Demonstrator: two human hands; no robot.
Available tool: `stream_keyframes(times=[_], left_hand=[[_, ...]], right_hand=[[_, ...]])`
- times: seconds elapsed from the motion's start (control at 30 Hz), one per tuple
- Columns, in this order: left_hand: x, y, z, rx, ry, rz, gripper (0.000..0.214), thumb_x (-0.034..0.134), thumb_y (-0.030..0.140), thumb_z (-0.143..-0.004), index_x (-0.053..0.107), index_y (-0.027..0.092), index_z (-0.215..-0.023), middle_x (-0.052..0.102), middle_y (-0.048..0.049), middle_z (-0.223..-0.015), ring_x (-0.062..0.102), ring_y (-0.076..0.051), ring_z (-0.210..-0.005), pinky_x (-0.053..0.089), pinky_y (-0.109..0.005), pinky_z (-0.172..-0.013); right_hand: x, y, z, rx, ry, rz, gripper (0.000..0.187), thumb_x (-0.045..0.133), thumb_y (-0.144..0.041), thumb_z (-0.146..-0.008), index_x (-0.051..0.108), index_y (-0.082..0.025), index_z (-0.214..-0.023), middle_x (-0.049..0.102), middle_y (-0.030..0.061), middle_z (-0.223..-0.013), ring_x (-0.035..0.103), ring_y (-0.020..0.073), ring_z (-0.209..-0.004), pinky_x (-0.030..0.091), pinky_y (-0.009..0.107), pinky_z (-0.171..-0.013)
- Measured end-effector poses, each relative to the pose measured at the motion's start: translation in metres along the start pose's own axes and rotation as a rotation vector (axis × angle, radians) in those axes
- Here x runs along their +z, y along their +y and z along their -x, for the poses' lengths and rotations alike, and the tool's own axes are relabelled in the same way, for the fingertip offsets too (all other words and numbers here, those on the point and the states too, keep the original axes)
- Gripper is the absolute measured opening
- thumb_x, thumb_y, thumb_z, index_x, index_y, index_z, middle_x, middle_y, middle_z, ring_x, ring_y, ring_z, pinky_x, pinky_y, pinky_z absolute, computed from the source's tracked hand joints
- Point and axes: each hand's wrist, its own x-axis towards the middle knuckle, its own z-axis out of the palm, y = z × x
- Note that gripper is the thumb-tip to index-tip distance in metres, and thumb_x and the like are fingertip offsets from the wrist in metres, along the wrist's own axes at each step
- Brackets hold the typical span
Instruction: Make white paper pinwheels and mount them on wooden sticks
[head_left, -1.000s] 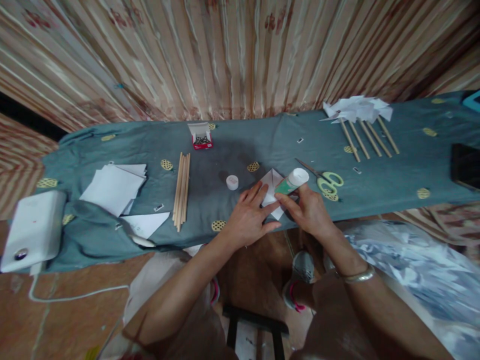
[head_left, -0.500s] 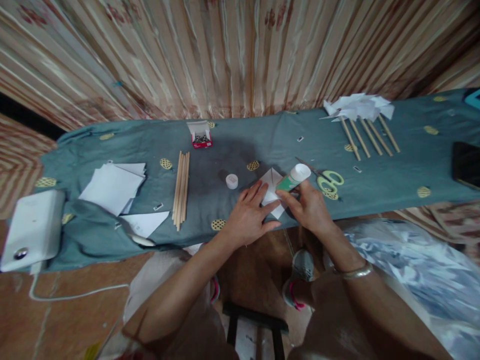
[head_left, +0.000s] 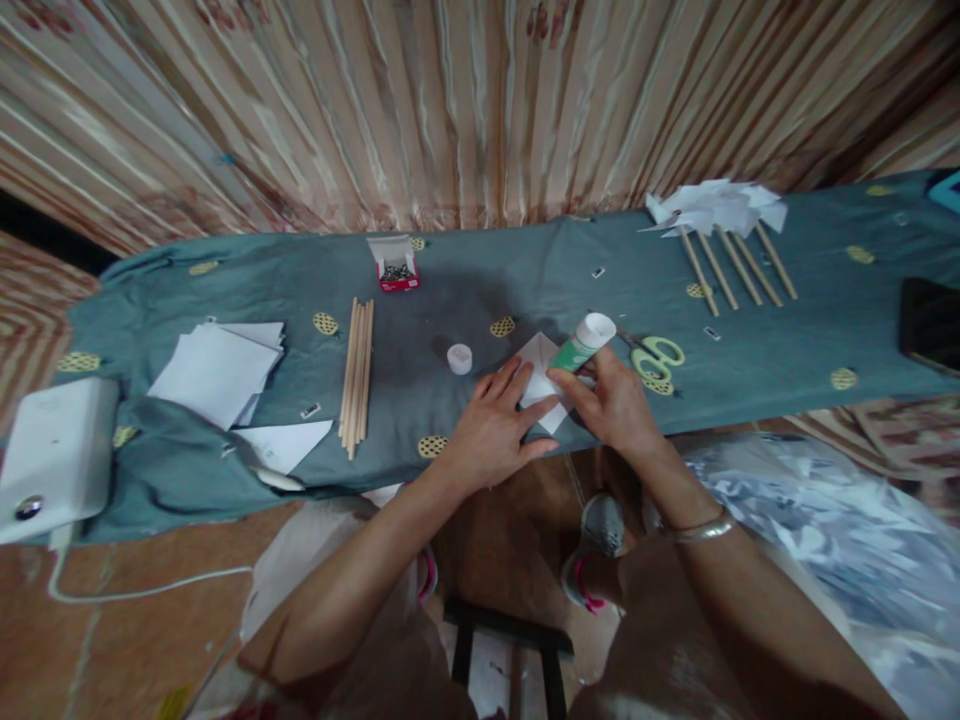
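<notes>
My right hand (head_left: pixel 611 400) is closed around a green and white glue stick (head_left: pixel 583 342), tilted with its lower end at a small white sheet of paper (head_left: pixel 541 350). Spread flat, my left hand (head_left: pixel 495 425) presses on that paper's left side, fingers apart. Part of the sheet, which shows crease lines, is hidden under both hands. A round white cap (head_left: pixel 460 359) lies to the left of the paper. Just right of my right hand are scissors (head_left: pixel 657 362) with yellow-green handles.
Wooden sticks (head_left: pixel 358 380) lie left of the cap, near a stack of white paper (head_left: pixel 217 375). An open red box of small metal pieces (head_left: pixel 397 272) sits farther back. Several paper pinwheels on sticks (head_left: pixel 724 215) lie back right. A white power bank (head_left: pixel 56 460) rests at the left end.
The whole view has shifted slightly. The glue stick has tipped a little in my right hand, while my left hand stays on the paper.
</notes>
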Motion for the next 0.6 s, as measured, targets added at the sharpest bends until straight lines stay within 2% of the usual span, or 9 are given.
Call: stream_keyframes(times=[0.6], left_hand=[[-0.0023, 0.0016, -0.0007, -0.015, -0.007, 0.011, 0.051, 0.057, 0.052, -0.084, 0.057, 0.025, -0.127, 0.038, -0.0161, -0.149, 0.029, -0.036, -0.140, 0.034, -0.056, -0.104]], right_hand=[[0.0034, -0.0027, -0.0064, -0.010, -0.020, -0.008, 0.030, 0.059, -0.046, -0.084, 0.054, -0.020, -0.098, 0.069, 0.0071, -0.083, 0.066, 0.0260, -0.075, 0.050, 0.037, -0.068]])
